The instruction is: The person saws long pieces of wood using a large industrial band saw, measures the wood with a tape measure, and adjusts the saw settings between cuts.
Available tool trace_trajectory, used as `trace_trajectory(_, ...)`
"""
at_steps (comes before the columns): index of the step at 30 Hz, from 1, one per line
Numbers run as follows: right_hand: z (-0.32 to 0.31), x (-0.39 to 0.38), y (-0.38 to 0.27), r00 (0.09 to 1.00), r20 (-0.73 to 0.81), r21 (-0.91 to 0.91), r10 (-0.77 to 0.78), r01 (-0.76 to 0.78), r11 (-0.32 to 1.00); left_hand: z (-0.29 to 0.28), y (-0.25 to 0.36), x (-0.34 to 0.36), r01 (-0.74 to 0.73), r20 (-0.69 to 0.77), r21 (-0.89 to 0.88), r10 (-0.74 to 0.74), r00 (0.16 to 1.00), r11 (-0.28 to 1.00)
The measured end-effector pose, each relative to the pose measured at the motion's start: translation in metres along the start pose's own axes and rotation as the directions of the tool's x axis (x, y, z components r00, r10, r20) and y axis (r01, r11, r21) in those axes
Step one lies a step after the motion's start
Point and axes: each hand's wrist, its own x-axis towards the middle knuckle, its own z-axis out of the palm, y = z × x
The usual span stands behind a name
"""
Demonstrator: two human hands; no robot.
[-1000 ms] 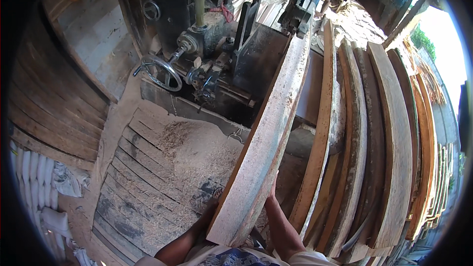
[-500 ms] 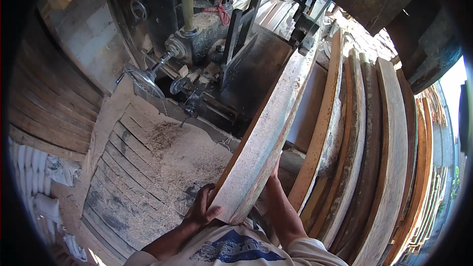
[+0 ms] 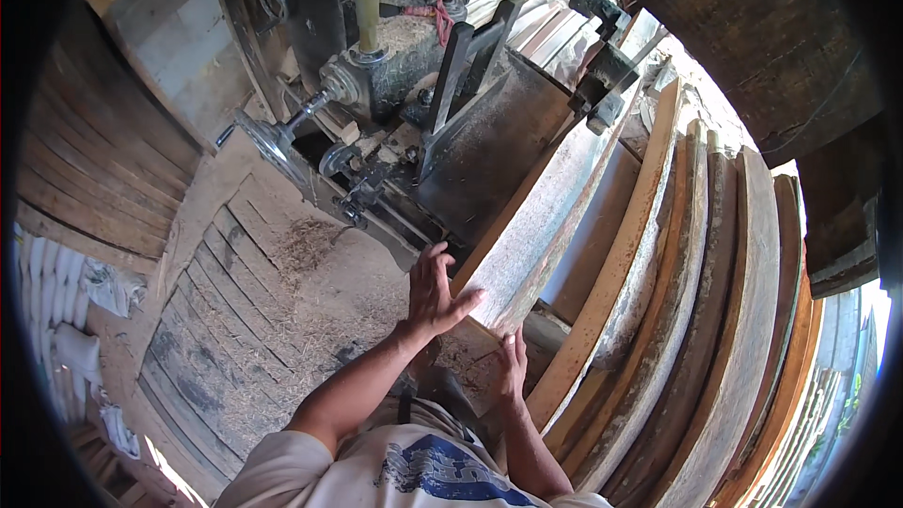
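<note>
A long, thick wooden board [image 3: 541,226] with a pale, rough top slopes away from me, its far end under a dark metal part [image 3: 605,85] of the machine. My left hand [image 3: 435,292] is at the near left corner, fingers spread and raised beside the edge, thumb reaching over the end. Against the near right corner, my right hand [image 3: 511,362] has its fingers closed on the board's end; part of its grip is hidden. The board lies alongside the dark machine table [image 3: 494,146].
Several long rough planks [image 3: 752,292] stand along the right. A large machine with a handwheel [image 3: 273,141] and a yellowish upright cylinder [image 3: 367,5] is at the far left. Sawdust and shavings [image 3: 310,249] cover the slatted wooden floor. White sacks [image 3: 71,320] lie at far left.
The board has moved forward, away from my body, farther under the metal part. Both hands have gone forward with it, and my left fingers have spread away from its side. My view has shifted slightly.
</note>
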Motion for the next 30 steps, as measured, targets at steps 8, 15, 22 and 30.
trace_trajectory(8, -0.031, 0.131, -0.026, 0.986, -0.142, 0.090, -0.089, 0.103, 0.991, 0.014, -0.008, 0.011, 0.156, -0.145, -0.216, -0.190, 0.971, 0.964)
trace_trajectory(15, -0.072, 0.229, -0.059, 0.989, -0.144, 0.045, 0.027, -0.020, 0.999, -0.037, -0.063, -0.131, 0.485, -0.109, 0.051, -0.478, 0.872, 0.873)
trace_trajectory(22, -0.102, 0.330, -0.080, 0.970, -0.243, 0.381, 0.013, 0.083, 0.921, -0.115, -0.078, -0.214, 0.753, -0.280, 0.165, -0.701, 0.656, 0.638)
trace_trajectory(30, -0.123, 0.363, -0.131, 0.990, 0.089, 0.452, 0.111, -0.139, 0.881, -0.135, -0.069, -0.214, 0.819, -0.317, 0.156, -0.757, 0.571, 0.552)
